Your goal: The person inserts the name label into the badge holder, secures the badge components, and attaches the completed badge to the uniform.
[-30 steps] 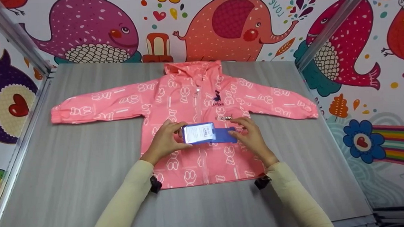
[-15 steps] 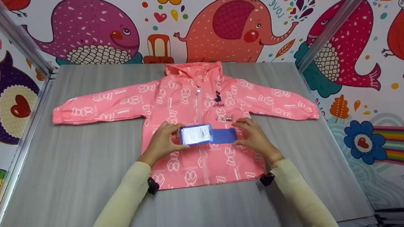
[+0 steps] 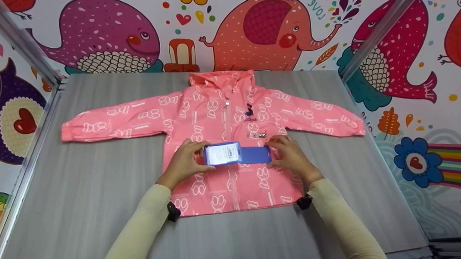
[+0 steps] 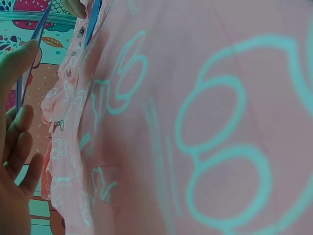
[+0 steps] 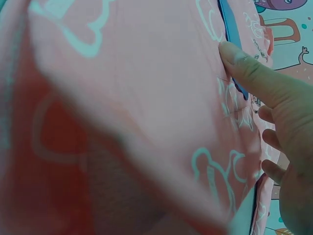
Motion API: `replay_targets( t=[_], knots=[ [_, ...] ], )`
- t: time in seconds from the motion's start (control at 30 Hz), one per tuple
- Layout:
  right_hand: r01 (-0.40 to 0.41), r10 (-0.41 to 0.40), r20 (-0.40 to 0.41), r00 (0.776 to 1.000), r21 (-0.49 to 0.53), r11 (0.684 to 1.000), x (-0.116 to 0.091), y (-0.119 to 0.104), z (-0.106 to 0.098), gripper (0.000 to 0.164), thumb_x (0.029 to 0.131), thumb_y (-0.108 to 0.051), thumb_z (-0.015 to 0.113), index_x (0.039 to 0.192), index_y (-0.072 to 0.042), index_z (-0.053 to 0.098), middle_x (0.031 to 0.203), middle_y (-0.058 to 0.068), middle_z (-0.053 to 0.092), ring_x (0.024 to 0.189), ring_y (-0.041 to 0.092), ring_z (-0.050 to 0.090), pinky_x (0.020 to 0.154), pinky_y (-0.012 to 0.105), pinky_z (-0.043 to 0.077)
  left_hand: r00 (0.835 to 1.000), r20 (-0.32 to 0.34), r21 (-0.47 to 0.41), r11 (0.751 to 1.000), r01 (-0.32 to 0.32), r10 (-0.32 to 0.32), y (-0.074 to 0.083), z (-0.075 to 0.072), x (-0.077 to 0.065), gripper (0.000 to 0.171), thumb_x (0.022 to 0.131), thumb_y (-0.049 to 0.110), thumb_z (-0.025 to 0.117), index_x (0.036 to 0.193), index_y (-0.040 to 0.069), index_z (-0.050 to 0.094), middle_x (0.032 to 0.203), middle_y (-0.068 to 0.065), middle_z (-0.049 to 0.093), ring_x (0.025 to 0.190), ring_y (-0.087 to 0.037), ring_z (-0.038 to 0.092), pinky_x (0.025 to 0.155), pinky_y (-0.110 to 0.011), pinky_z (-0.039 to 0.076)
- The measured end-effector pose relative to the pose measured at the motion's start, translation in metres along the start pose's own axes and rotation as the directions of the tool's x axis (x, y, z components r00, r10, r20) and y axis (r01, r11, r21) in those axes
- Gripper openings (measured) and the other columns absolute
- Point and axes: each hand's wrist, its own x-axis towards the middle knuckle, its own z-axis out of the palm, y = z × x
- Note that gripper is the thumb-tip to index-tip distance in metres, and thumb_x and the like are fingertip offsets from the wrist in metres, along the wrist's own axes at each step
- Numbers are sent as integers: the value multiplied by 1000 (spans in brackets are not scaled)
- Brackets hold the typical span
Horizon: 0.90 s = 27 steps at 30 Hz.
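Note:
In the head view, a blue badge holder [image 3: 222, 154] with a white printed card under its clear face is held level over the jacket. Its plain blue flap [image 3: 254, 154] extends to the right. My left hand [image 3: 185, 161] grips the holder's left end between thumb and fingers; the left wrist view shows it edge-on as a thin blade [image 4: 30, 63]. My right hand [image 3: 294, 156] holds the flap's right end, thumb at the lower corner and fingers at the upper one. A pink zip jacket [image 3: 217, 185] with white rabbit outlines lies flat underneath, sleeves spread.
A small metal clip on a clear strap [image 3: 259, 135] lies on the jacket's chest, just above the flap. The grey table [image 3: 100, 199] is bounded by walls [image 3: 193, 13] with cartoon animals and metal posts at the corners.
The holder has shifted slightly left and now lies straighter. My right thumb has slid from the flap's face to its lower right corner. The jacket has stayed put.

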Motion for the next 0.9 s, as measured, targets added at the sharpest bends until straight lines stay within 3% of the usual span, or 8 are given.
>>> replay_targets(
  t=[0.2, 0.47, 0.9],
  knots=[
    [37, -36, 16, 999, -54, 998, 1, 1, -1, 74, 67, -40, 88, 131, -14, 64, 134, 12, 57, 123, 33, 47, 103, 56, 36, 1000, -10, -7, 1000, -20, 20, 0, 0, 0, 66, 62, 35, 94, 121, 22, 67, 88, 0, 60, 91, -16, 48, 78, -32, 45],
    [1, 3, 67, 998, -58, 998, 6, 0, -4, 77, 64, -43, 89, 132, -15, 64, 138, 9, 55, 130, 32, 45, 110, 56, 33, 1000, -5, -17, 1000, -15, 15, -1, 1, 1, 68, 62, 33, 94, 123, 20, 67, 91, -1, 61, 92, -17, 48, 79, -32, 45],
    [42, -40, 28, 999, -63, 997, 5, -2, -6, 71, 60, -40, 93, 120, -10, 69, 131, 7, 58, 125, 28, 50, 112, 51, 35, 1000, 19, 1, 1000, 11, -11, 1, -2, 3, 68, 64, 36, 93, 125, 22, 66, 95, 0, 60, 95, -17, 50, 81, -34, 48]
  ],
)
